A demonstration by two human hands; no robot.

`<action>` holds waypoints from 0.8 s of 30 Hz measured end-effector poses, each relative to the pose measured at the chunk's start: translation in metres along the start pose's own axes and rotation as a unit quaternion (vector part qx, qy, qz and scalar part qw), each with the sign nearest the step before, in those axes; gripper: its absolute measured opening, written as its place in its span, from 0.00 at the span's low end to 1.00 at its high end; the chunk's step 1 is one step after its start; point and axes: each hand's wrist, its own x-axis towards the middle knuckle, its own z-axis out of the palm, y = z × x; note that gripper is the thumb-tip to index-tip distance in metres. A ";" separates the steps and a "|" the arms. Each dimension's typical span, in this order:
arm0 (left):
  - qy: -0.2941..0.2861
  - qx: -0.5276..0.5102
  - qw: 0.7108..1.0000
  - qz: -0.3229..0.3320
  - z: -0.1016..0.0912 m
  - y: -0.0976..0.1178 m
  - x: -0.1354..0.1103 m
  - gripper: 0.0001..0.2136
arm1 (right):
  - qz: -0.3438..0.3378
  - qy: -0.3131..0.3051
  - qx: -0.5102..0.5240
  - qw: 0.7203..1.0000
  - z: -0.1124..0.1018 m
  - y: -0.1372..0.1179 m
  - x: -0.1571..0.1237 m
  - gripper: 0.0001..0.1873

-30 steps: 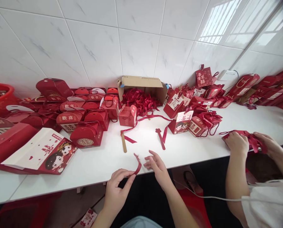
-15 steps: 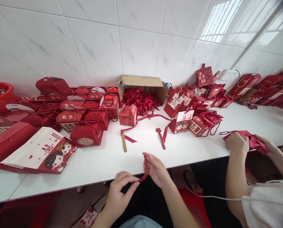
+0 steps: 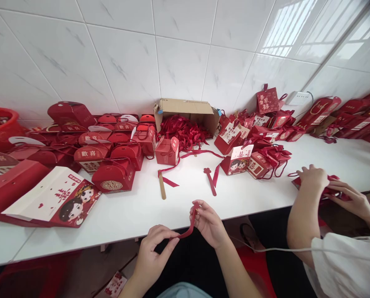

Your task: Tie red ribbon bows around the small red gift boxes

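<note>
Between my two hands stretches a narrow red ribbon (image 3: 190, 228), just off the table's front edge. My left hand (image 3: 156, 249) pinches its lower end between thumb and finger. The other end is held in the fingertips of my right hand (image 3: 210, 224), where a small gold-coloured piece shows; its exact form is too small to tell. On the table beyond lie a gold flat stick (image 3: 162, 186) with a ribbon at its top and a red flat stick (image 3: 210, 182) with a flower-shaped head. A small red box (image 3: 167, 150) stands behind them.
A cardboard box (image 3: 186, 106) of red ribbons (image 3: 183, 129) sits against the wall. Red gift boxes (image 3: 112, 176) crowd the left, with flat-folded cartons (image 3: 60, 196) in front. More boxes (image 3: 238, 160) stand right. A co-worker's hands (image 3: 315, 182) handle a red item at far right.
My right hand has shifted slightly right, and my left hand slightly left, with the ribbon still between them. The co-worker's hands have moved over the red item.
</note>
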 end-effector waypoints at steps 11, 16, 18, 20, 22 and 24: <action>-0.012 0.032 0.999 0.008 -0.008 -0.006 0.002 0.04 | -0.078 -0.032 -0.110 0.990 0.000 0.003 -0.008 0.03; -0.060 0.057 0.996 0.017 -0.023 -0.011 0.006 0.05 | -0.152 -0.060 -0.228 0.960 0.005 -0.002 -0.014 0.04; -0.126 0.065 0.990 0.021 -0.031 -0.008 0.009 0.06 | -0.192 -0.069 -0.277 0.939 0.008 -0.005 -0.017 0.07; -0.177 0.050 0.983 0.019 -0.038 -0.003 0.012 0.09 | -0.219 -0.081 -0.323 0.917 0.010 -0.007 -0.019 0.09; -0.182 0.011 0.983 0.008 -0.041 0.003 0.016 0.11 | -0.242 -0.106 -0.355 0.897 0.010 -0.009 -0.019 0.11; -0.164 -0.029 0.986 0.001 -0.040 0.009 0.019 0.11 | -0.267 -0.144 -0.368 0.879 0.011 -0.009 -0.019 0.12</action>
